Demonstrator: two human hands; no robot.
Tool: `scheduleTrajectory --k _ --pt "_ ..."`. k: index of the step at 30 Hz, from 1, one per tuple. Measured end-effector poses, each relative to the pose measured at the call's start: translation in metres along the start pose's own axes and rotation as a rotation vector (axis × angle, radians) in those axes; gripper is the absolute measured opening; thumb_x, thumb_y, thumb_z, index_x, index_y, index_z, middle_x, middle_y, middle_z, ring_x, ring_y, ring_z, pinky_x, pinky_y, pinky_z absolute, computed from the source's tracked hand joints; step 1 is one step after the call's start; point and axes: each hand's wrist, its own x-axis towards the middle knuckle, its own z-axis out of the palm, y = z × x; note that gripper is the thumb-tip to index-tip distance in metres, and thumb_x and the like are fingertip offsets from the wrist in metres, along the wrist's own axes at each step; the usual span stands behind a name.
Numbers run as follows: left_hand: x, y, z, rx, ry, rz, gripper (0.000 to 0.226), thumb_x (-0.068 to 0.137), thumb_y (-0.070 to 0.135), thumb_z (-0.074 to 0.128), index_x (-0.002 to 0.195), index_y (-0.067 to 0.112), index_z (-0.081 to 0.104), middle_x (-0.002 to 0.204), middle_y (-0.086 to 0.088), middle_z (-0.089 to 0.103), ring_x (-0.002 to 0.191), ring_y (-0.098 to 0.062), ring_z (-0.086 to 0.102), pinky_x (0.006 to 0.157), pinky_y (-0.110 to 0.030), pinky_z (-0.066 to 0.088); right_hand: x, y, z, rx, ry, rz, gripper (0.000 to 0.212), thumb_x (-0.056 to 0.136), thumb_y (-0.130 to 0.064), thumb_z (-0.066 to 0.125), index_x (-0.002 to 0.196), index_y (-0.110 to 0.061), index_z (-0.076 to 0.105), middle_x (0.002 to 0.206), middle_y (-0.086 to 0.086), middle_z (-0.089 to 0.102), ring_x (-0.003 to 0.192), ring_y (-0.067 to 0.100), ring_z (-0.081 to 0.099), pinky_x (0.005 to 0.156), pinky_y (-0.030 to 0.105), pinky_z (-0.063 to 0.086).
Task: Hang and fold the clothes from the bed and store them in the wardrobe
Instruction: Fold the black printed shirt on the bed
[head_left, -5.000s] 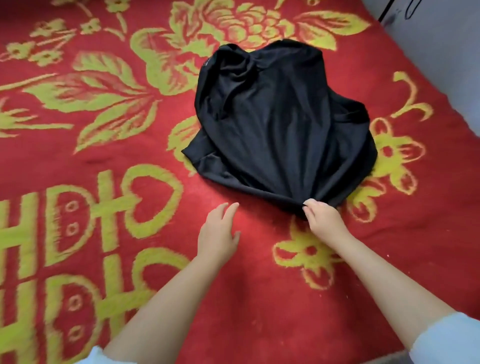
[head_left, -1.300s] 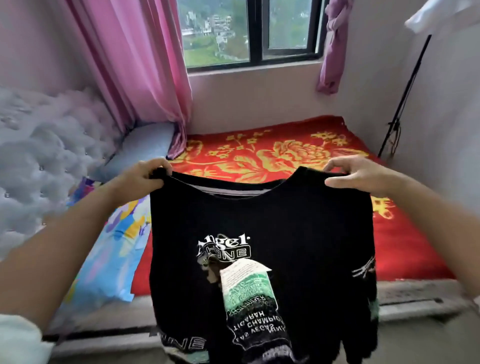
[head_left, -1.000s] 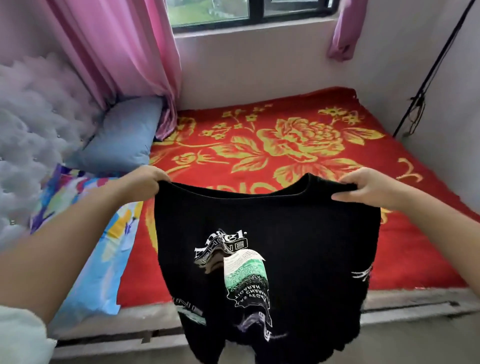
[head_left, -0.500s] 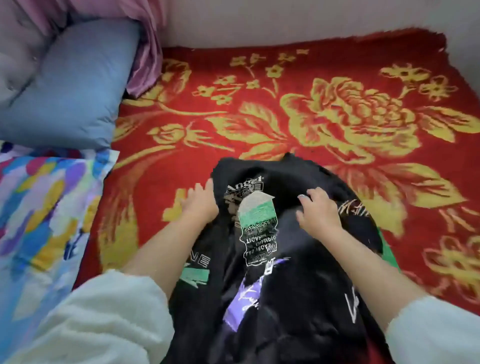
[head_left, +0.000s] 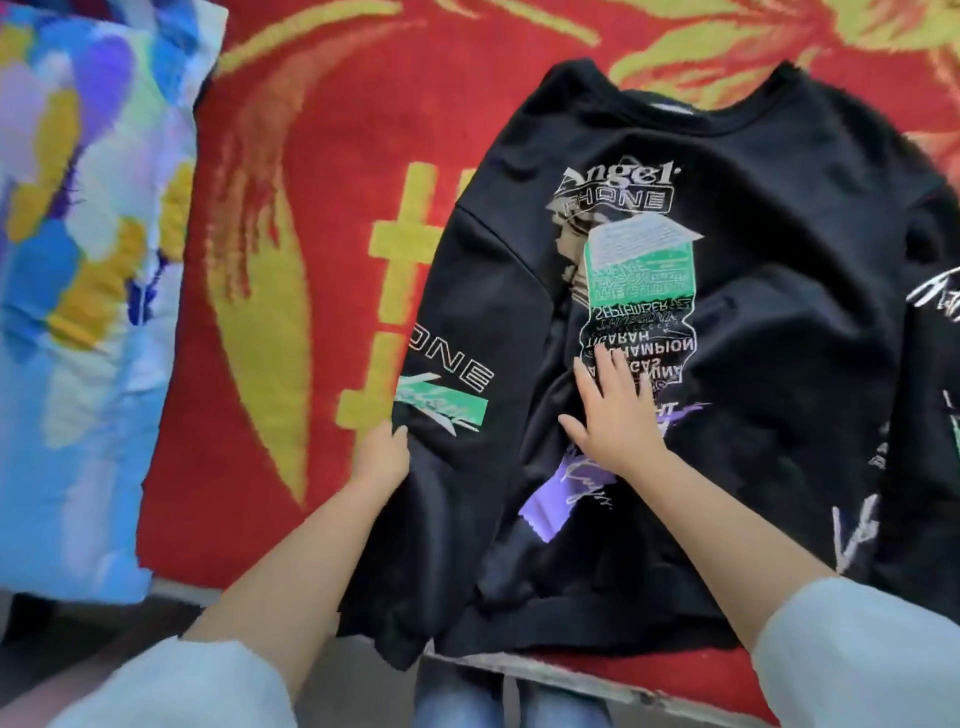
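Red-and-yellow bed blanket (head_left: 291, 171) carries a colourful pillow (head_left: 78, 291) at frame left, then the left hand (head_left: 382, 457) gripping the black sweatshirt (head_left: 779, 322) sleeve, and the right hand (head_left: 618, 421) flat, fingers spread, on its print.

Multicoloured blue-and-yellow quilt (head_left: 78, 312) at the left, atop red floral blanket (head_left: 291, 156).

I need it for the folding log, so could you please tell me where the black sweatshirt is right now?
In the head view the black sweatshirt lies print-up on the red blanket, right of the colourful pillow, with the right hand flat on its print.
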Motion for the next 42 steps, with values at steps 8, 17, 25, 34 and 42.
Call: scheduleTrajectory --k 8,17,25,34,42 --pt "0.089 -0.018 -0.161 -0.311 0.584 -0.035 0.036 0.098 0.011 0.034 0.121 -0.012 0.048 0.127 -0.032 0.048 0.116 -0.040 0.045 0.092 -0.036 0.028 0.007 -0.046 0.010 -0.037 0.093 0.039 0.066 0.062 -0.036 0.070 0.109 0.008 0.061 0.115 0.033 0.057 0.103 0.045 0.058 0.071 0.064 0.046" --pt "0.142 -0.086 -0.128 -0.472 0.090 -0.208 0.081 0.073 0.044 0.073 0.133 0.001 0.042 0.135 -0.015 0.048 0.122 -0.028 0.048 0.103 -0.042 0.038 0.024 -0.093 0.004 0.009 0.101 0.053 0.054 0.078 -0.034 0.067 0.114 0.005 0.059 0.107 0.029 0.057 0.093 0.044 0.057 0.075 0.052 0.048" --pt "0.069 -0.027 -0.137 -1.236 0.114 0.009 0.005 0.086 0.006 0.054 0.083 0.009 0.055 0.070 0.001 0.062 0.075 -0.018 0.058 0.060 -0.025 0.041 -0.002 -0.058 -0.007 0.440 0.107 0.036 0.043 0.092 -0.014 0.053 0.133 -0.002 0.045 0.142 0.014 0.040 0.134 0.024 0.033 0.108 0.023 0.018" --pt "-0.073 0.214 -0.123 -0.754 -0.777 0.676 0.032 0.088 0.036 0.052 0.115 0.018 0.051 0.114 0.003 0.057 0.103 -0.015 0.054 0.089 -0.034 0.040 -0.102 0.038 -0.036 0.835 0.421 0.491 0.026 0.091 -0.001 0.051 0.115 0.004 0.060 0.118 0.017 0.060 0.113 0.030 0.054 0.093 0.025 0.034" --pt "-0.062 0.175 0.032 0.538 -0.094 0.772 0.056 0.088 0.038 0.055 0.134 0.011 0.037 0.142 -0.011 0.032 0.132 -0.027 0.029 0.103 -0.043 0.033 -0.177 0.166 0.023 0.688 0.421 1.016 0.060 0.083 -0.029 0.065 0.130 0.004 0.045 0.130 0.028 0.048 0.124 0.039 0.042 0.101 0.040 0.031"
